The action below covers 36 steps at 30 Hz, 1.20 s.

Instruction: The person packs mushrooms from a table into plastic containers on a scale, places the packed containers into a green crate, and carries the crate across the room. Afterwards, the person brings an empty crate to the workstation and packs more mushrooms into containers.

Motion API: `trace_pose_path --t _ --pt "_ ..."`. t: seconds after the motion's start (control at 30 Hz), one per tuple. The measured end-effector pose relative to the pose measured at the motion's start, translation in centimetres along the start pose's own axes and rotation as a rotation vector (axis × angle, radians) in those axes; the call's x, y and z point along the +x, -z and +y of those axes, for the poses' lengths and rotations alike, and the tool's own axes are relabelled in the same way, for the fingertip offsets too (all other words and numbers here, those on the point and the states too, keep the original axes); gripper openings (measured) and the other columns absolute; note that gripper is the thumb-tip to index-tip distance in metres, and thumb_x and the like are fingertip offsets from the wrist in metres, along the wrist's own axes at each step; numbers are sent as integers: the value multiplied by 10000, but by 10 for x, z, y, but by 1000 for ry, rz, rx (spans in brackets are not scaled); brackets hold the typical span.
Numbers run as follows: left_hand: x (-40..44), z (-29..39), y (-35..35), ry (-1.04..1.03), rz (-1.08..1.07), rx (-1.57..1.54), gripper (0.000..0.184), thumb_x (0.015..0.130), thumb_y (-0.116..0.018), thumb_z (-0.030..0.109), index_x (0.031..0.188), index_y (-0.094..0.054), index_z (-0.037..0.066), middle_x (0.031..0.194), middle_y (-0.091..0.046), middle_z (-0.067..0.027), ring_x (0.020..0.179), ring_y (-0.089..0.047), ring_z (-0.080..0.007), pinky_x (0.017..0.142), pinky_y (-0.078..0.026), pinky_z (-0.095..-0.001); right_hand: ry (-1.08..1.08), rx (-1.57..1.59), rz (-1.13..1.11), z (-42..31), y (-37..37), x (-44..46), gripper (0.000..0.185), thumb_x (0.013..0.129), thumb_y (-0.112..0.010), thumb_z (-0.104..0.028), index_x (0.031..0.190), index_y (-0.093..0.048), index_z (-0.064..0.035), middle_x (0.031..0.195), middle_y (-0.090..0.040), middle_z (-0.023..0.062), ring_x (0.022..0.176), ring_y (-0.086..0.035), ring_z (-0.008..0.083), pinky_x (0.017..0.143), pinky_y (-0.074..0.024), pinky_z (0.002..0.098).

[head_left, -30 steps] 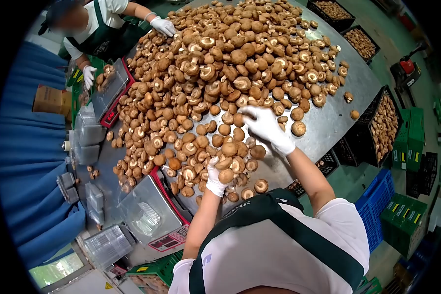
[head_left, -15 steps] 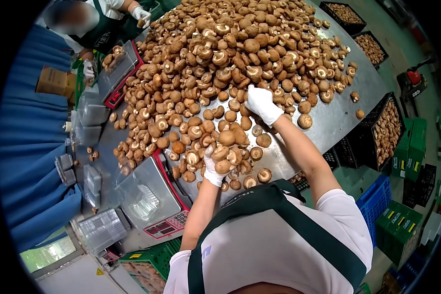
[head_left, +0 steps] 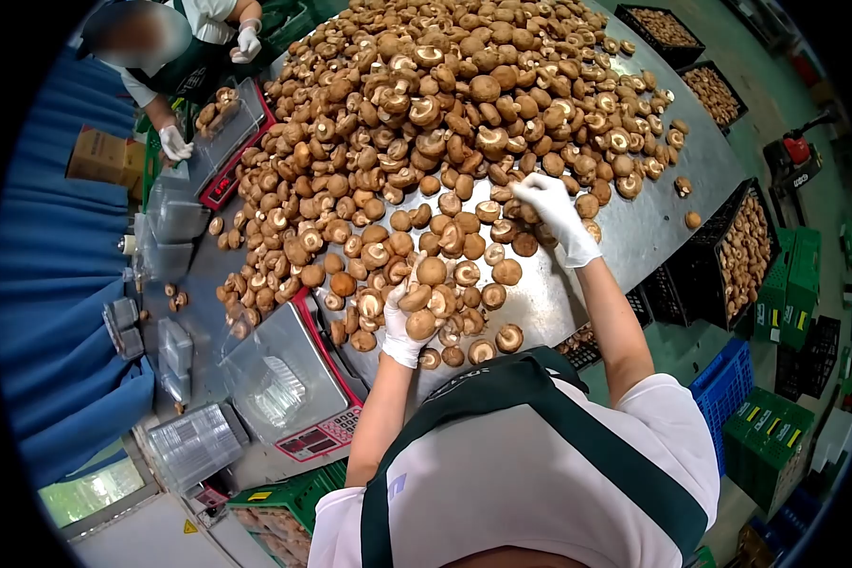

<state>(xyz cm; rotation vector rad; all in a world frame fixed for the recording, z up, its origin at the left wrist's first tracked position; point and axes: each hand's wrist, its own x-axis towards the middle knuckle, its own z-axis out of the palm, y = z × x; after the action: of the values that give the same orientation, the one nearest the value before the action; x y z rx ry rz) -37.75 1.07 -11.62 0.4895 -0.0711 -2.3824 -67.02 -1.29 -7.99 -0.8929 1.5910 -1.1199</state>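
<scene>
A big heap of brown shiitake mushrooms (head_left: 426, 104) covers the metal table (head_left: 625, 275), thinning into loose ones towards me. My left hand (head_left: 399, 327), in a white glove, is closed around several mushrooms (head_left: 420, 324) near the table's front edge. More loose mushrooms lie right beside it. At the near edge of the heap is my right hand (head_left: 557, 213), also gloved, its fingers bent down among mushrooms. Whatever its fingertips grip is hidden.
A scale (head_left: 293, 379) with a clear plastic tray stands at left, near stacked trays (head_left: 199, 443). Across the table another person (head_left: 199, 47) works by a second scale (head_left: 227, 142). Black crates (head_left: 743, 246) of mushrooms stand at right, with green crates (head_left: 767, 445) nearby.
My right hand has moved right from the heap's edge, and mushrooms beneath it have shifted. My left hand has moved slightly left, still holding mushrooms. The other person's hands have moved.
</scene>
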Motion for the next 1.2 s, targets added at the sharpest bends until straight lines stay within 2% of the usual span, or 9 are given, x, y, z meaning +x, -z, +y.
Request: trace_pose_path --t 0.17,0.23,0.47,0.57,0.9,0.97,1.1,1.17,1.2 --pt "-11 -2 -17 -11 -19 -1 725 757 -583 234 1393 -260 100 1245 -474 -135 1071 -523 -247 825 -503 -384 358 -1198 -103 19 -49 14 261 731 -589 -167 981 -613 -95 871 -647 121 733 -630 293 660 -508 359" --pt "-13 -1 -2 8 -65 -31 744 749 -587 217 1398 -246 96 1266 -454 -140 1058 -526 -243 814 -507 -365 376 -1328 -97 46 -69 30 214 699 -539 -100 902 -591 -60 845 -634 149 746 -628 301 642 -506 386" --pt "-23 -9 -2 -23 -21 100 775 743 -574 259 1407 -221 73 1311 -405 -128 1112 -479 -193 912 -438 -305 99 -624 -117 2 -49 16 448 720 -583 -246 1163 -571 -181 981 -624 202 931 -602 310 810 -472 376" --pt "-24 -13 -2 5 -22 135 779 747 -567 259 1415 -205 85 1293 -414 -113 1047 -513 -181 876 -457 -295 307 -815 -135 12 -53 18 456 722 -610 -280 1170 -569 -208 1166 -557 165 979 -584 292 806 -479 374" --pt "-24 -10 -9 39 -95 76 862 716 -615 196 1431 -142 112 1282 -409 -101 903 -554 -148 810 -480 -279 235 -1097 -207 17 -87 17 458 667 -696 -353 1046 -606 -111 1001 -595 145 842 -611 287 694 -486 415" --pt "-24 -8 -9 17 -112 71 865 719 -624 204 1431 -142 111 1288 -403 -101 909 -553 -157 824 -474 -284 275 -864 -89 13 -80 6 480 677 -695 -357 1073 -609 -102 966 -619 127 867 -618 253 731 -490 356" --pt "-26 -12 -4 15 -82 26 833 738 -610 177 1429 -149 108 1288 -404 -120 905 -559 -169 825 -472 -289 -83 336 -385 13 -61 -3 334 844 -569 -206 1106 -557 1 1017 -614 92 895 -596 134 798 -480 267" --pt "-23 -13 6 28 -109 31 811 747 -597 170 1426 -157 109 1273 -421 -127 908 -560 -175 831 -473 -295 -359 821 -351 12 -56 -20 326 855 -543 -182 1126 -517 -3 1017 -607 104 896 -600 144 762 -495 233" --pt "-23 -14 7 44 -127 38 790 756 -584 163 1424 -164 109 1258 -438 -133 912 -560 -182 836 -475 -302 -125 612 -390 -3 -57 -44 330 894 -469 -222 1161 -461 -28 993 -602 119 819 -611 156 601 -495 199"
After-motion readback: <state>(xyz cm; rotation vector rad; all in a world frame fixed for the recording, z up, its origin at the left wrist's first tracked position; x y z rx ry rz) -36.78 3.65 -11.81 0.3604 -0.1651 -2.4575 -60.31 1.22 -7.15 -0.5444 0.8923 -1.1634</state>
